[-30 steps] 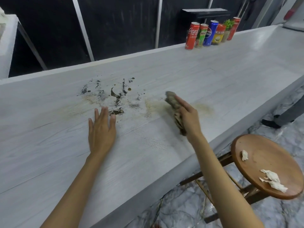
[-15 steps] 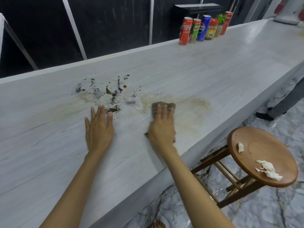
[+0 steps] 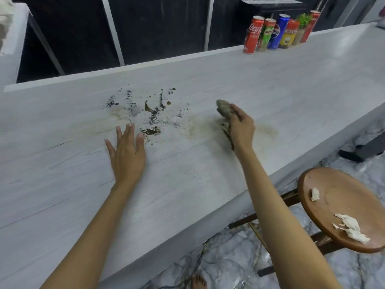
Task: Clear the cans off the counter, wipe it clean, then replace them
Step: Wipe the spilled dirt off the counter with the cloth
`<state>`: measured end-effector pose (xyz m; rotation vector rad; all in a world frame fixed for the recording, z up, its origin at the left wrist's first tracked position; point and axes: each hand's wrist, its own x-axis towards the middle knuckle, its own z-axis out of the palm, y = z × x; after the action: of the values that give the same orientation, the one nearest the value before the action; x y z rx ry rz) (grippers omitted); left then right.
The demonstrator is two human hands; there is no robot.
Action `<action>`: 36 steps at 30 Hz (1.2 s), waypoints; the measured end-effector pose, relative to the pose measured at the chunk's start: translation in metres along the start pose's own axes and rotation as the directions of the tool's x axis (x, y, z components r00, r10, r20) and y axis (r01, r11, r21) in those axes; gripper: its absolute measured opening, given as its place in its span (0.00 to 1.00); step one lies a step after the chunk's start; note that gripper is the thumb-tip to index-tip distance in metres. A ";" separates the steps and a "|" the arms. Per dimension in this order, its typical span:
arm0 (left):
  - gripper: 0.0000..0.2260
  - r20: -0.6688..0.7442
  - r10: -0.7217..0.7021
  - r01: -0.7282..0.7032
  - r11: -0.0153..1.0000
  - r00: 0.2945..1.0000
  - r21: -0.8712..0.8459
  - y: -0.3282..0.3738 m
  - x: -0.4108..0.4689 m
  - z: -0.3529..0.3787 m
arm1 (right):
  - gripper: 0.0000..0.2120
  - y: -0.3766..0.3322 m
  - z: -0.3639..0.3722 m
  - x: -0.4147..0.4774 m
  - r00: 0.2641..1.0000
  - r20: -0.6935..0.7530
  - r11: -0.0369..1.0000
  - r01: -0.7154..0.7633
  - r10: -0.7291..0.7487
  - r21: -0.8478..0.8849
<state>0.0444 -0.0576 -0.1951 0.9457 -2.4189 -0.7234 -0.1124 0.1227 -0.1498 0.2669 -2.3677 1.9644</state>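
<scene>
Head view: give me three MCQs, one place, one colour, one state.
1. Where do the cans stand? A in a sink; B at the counter's far edge, right of the spill; C on a shelf.
2. Colour of the Pepsi can? A blue; B yellow; C white.
3. The left hand is? A gripping a can; B a fist; C open, flat on the counter.
Key: B, they line the back edge; A, its body is blue; C, fingers straight beside the spill, while the right hand holds the cloth.
</scene>
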 end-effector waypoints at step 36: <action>0.24 0.033 -0.159 0.150 0.970 0.987 0.194 -0.047 0.047 -0.027 | 0.22 0.026 0.091 0.088 0.846 0.519 0.735 0.431 -0.127 -0.523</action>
<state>0.0509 -0.1292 -0.1929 1.2167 -2.5119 -0.5800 -0.1967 0.0298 -0.1791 1.0686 -2.8559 0.9492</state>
